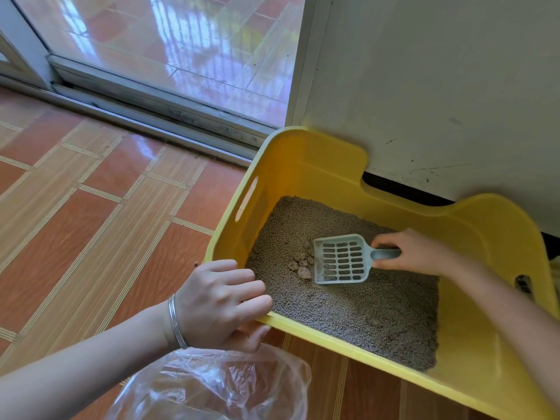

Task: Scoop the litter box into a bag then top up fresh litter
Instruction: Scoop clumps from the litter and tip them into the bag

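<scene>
Scooping seems under way; the right hand [419, 253] grips the scoop [341, 259] by its handle, blade flat on the litter [363, 313], clumps [301, 268] just beyond its front edge; the left hand [218, 301] curls over the rim of the litter box [306, 168]; the bag [218, 386] beneath that wrist looks empty; next, slide under the clumps.

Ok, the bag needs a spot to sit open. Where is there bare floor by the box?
Bare floor: left of the box, between the door track and the left hand. A narrower strip runs along the box's near side, right of the bag. Crowded: the near left corner, where that hand grips the rim above the bag.
</scene>
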Tool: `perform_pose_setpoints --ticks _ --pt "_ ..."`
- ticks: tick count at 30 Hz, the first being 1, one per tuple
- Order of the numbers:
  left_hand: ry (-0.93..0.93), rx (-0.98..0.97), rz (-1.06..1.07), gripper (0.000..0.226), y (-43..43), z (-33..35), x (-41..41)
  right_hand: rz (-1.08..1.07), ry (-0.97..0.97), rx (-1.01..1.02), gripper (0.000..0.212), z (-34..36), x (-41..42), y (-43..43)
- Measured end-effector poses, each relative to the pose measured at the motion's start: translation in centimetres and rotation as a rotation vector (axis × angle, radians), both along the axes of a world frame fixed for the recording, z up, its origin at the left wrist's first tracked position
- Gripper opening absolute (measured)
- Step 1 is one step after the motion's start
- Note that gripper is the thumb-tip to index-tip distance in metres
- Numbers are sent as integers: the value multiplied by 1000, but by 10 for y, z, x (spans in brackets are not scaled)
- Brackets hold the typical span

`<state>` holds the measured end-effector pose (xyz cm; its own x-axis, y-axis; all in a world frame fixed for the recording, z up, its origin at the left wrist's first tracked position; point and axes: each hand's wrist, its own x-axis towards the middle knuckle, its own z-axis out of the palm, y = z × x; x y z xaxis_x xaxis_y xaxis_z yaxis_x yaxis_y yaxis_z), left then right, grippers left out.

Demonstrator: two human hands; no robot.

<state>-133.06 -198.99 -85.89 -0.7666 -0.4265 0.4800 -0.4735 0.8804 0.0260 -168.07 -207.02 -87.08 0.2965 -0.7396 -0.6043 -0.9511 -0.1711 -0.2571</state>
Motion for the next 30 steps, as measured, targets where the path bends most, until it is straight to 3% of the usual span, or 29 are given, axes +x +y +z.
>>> perform_pose_setpoints --ticks 9,13,21,30 --pt "1 17 -8 35 -1 -1 0 113 -108 -3 17 -18 79 -2" --pt "-7 22 -10 35 0 -1 1 1 -242 63 4 -29 95 5" --pt "-15 21 -15 34 0 2 1 -264 -524 67 10 -24 79 25" --pt "-65 24 -10 31 0 4 2 -365 -462 -100 10 6 42 50"
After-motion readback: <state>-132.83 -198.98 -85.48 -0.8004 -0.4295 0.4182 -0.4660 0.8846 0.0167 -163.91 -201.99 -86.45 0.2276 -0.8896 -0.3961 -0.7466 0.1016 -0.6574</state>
